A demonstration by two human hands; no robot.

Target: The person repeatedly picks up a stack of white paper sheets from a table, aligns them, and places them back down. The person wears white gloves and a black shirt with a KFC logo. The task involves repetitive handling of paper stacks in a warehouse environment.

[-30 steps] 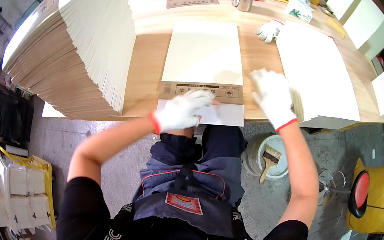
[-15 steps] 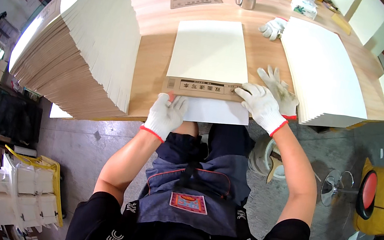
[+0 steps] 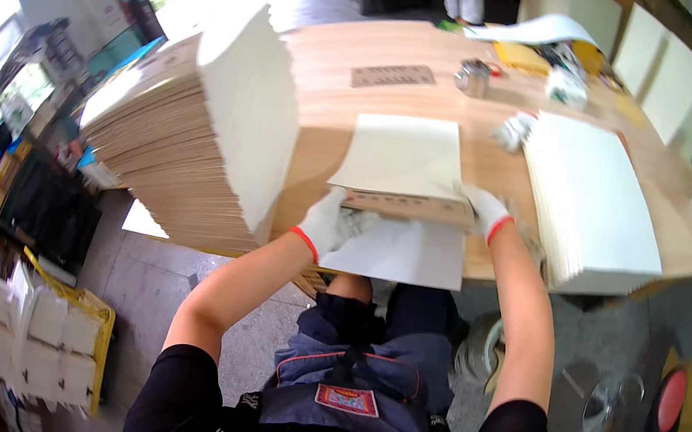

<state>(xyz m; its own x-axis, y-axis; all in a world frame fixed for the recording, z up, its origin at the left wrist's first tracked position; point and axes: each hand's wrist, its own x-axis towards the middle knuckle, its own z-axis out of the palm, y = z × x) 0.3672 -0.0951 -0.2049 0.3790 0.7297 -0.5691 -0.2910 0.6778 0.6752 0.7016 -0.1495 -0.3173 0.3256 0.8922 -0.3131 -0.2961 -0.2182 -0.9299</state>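
A sketch pad with a cream top sheet (image 3: pixel 405 149) and a brown printed strip (image 3: pixel 410 206) along its near edge lies on the table in front of me. My left hand (image 3: pixel 329 224), in a white knitted glove with a red cuff, is closed at the left end of that strip, thumb upward. At the pad's right near corner, my gloved right hand (image 3: pixel 484 212) grips the edge; its fingers are partly smeared by motion. A white sheet (image 3: pixel 412 254) sticks out under the near side, past the table edge, partly covered by my left hand's fingers.
A tall leaning stack of brown-edged pads (image 3: pixel 181 151) stands left. On the right is a stack of white sheets (image 3: pixel 594 199), with a loose glove (image 3: pixel 513 131) beside it. A metal mug (image 3: pixel 472 79) and a brown printed card (image 3: pixel 393 76) lie farther back on the wooden table (image 3: pixel 326 52).
My view has tilted up, showing more of the room beyond the table. Both hands have closed in on the brown strip's ends, and its near edge looks lifted slightly.
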